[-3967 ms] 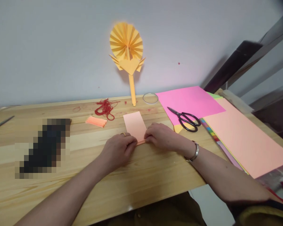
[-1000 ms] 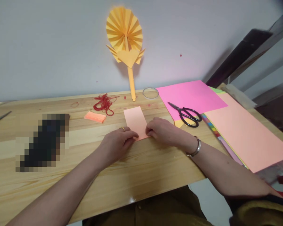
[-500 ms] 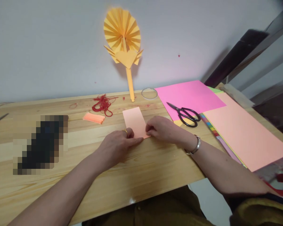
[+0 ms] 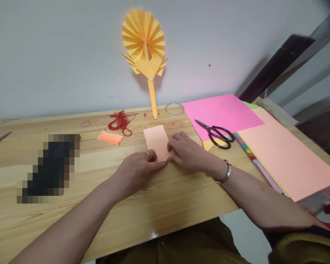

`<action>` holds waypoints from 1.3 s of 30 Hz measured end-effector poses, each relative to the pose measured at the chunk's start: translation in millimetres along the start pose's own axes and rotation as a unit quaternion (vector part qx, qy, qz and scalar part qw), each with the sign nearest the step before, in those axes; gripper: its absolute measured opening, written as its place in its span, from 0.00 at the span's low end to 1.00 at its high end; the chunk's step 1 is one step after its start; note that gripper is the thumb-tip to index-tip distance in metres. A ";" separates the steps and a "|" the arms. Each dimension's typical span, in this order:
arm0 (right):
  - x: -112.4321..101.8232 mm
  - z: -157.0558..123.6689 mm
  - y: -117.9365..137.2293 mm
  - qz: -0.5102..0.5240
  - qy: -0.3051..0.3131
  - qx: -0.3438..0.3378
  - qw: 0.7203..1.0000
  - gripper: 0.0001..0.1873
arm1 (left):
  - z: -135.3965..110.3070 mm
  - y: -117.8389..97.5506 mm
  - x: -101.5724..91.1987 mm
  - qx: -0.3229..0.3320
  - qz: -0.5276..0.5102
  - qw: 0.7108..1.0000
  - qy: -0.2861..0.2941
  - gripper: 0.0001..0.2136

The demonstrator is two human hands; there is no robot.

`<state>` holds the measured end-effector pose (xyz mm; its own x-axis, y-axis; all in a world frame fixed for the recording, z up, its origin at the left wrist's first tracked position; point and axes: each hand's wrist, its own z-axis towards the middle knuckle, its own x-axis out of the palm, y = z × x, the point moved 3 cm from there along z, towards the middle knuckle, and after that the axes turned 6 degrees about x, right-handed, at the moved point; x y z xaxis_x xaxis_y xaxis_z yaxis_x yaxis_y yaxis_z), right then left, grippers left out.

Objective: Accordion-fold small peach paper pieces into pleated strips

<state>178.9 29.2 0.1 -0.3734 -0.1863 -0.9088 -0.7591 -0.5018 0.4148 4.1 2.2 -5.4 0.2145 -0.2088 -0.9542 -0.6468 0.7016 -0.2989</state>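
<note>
A small peach paper strip [image 4: 156, 140] lies flat on the wooden table [image 4: 159, 205], its long side running away from me. My left hand [image 4: 137, 170] rests on the strip's near edge, fingers pressed together and pointing right along the fold, a ring on one finger. My right hand [image 4: 188, 152] comes in from the right and pinches the same near edge at its right corner. A metal bracelet sits on that wrist. The near end of the strip is hidden under both hands.
A yellow pleated paper fan [image 4: 144, 40] on a stick leans on the wall. Red thread [image 4: 121, 120], a folded orange strip [image 4: 110, 137], a tape ring [image 4: 174, 108], black scissors [image 4: 215, 133] on pink paper [image 4: 222, 112], and a large peach sheet [image 4: 285, 154] lie around. A blurred dark object [image 4: 48, 167] sits left.
My right hand has slid a little left and up onto the strip's near right corner. My left fingers have stretched right along the near edge. The strip stays in place.
</note>
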 end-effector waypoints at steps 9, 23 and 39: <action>-0.9 0.5 -3.9 0.002 -0.001 0.017 1.000 0.10 | -2.5 1.8 -1.3 0.000 0.004 1.000 0.001 0.15; -12.5 1.2 2.5 0.172 0.029 0.035 0.984 0.10 | 2.6 -11.1 -6.1 0.131 0.039 0.990 -0.030 0.14; -28.2 -7.7 7.8 0.073 0.170 -0.019 0.982 0.11 | -0.2 -5.9 -3.1 0.113 0.028 0.993 -0.020 0.14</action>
<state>187.6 24.1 28.7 -0.2721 -0.5276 -0.8048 -0.6873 -0.4788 0.5462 7.1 -1.5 -0.7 0.2157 -0.1410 -0.9662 -0.4782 0.8474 -0.2305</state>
